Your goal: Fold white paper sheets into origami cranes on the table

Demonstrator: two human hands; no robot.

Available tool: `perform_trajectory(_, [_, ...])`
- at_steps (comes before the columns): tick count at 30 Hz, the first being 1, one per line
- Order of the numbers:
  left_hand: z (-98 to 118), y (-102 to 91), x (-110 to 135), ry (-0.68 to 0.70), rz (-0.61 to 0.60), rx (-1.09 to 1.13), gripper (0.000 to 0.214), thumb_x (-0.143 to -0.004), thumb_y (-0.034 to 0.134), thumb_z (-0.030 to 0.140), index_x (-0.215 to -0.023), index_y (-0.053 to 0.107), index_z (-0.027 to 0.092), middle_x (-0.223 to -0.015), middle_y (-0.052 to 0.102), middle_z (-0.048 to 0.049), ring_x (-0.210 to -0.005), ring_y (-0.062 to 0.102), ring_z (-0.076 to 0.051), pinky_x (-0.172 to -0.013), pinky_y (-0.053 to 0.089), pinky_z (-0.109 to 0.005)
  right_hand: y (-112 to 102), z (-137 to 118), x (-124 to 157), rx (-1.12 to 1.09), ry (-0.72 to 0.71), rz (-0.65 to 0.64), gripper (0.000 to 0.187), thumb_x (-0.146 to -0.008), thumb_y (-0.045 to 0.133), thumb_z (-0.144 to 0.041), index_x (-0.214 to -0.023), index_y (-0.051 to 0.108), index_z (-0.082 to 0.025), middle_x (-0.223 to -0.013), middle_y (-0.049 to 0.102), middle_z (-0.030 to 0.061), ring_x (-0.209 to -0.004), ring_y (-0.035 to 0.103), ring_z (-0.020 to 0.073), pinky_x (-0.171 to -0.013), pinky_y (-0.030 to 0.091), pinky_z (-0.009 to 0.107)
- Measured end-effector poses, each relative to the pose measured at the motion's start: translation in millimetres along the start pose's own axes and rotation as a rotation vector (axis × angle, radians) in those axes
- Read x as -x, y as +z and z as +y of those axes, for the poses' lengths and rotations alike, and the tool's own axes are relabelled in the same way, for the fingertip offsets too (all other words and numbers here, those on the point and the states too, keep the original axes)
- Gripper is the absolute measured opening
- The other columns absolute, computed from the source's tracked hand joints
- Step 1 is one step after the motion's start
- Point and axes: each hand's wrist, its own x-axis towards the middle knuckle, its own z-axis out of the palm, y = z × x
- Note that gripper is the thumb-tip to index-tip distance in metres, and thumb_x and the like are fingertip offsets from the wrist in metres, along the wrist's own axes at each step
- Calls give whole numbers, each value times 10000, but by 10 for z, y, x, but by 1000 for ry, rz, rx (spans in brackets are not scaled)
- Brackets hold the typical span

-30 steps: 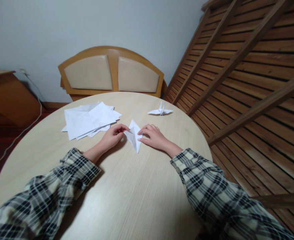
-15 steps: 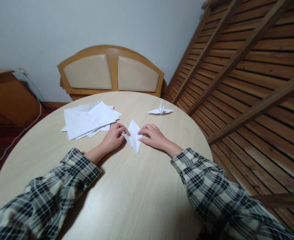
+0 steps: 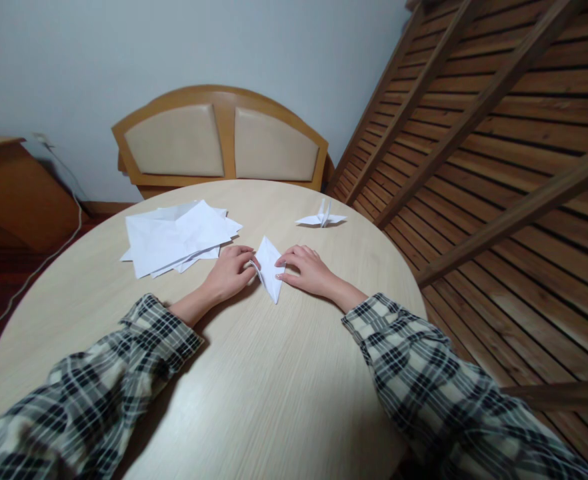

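A white sheet folded into a diamond, the folded paper, lies on the round table between both hands, one point facing me. My left hand pinches its left edge, where a flap stands raised off the surface. On the opposite side my right hand has thumb and fingers closed on the right edge. Beyond my right hand sits a finished white paper crane with its wings spread. To the left of the folded paper, close by my left hand, is a loose stack of white paper sheets.
The pale round table carries everything. A wooden headboard with cream panels stands behind it, against the wall. Slatted wooden boards lean along the right side. At the far left are a wooden desk and a cable.
The left flap of the folded paper has been lifted upright by my left hand, having lain flatter before. My right hand stays in place. The view has tilted very slightly.
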Motion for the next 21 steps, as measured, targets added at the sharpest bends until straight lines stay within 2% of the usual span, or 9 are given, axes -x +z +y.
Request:
perform_trajectory(5, [-34,30,-5,11,12,-7,294,-872,461,362,-929,660,153,-1230,589,-148,-1188,501,-303,-1073,367,-486,-2,-3,0,-6,-3,3,279,-866,651,-430,-1089,674,-265,-1127,597,52,-1106,501,234,-985,347,377])
perform_trajectory(11, [-59,50,-3,33,24,-4,297,-847,519,455,-916,616,182,-1212,600,-133,-1171,501,-321,-1043,385,-524,-4,-8,-3,-13,1,-5,281,-866,653,-423,-1094,674,-259,-1121,599,56,-1107,499,241,-983,347,382])
perform_trajectory(21, [-53,72,8,68,44,-40,306,-857,554,453,-967,604,172,-1175,606,-136,-1133,513,-308,-1027,386,-498,-3,-1,-4,-17,-4,2,276,-867,649,-433,-1086,676,-266,-1114,597,54,-1097,499,240,-980,343,387])
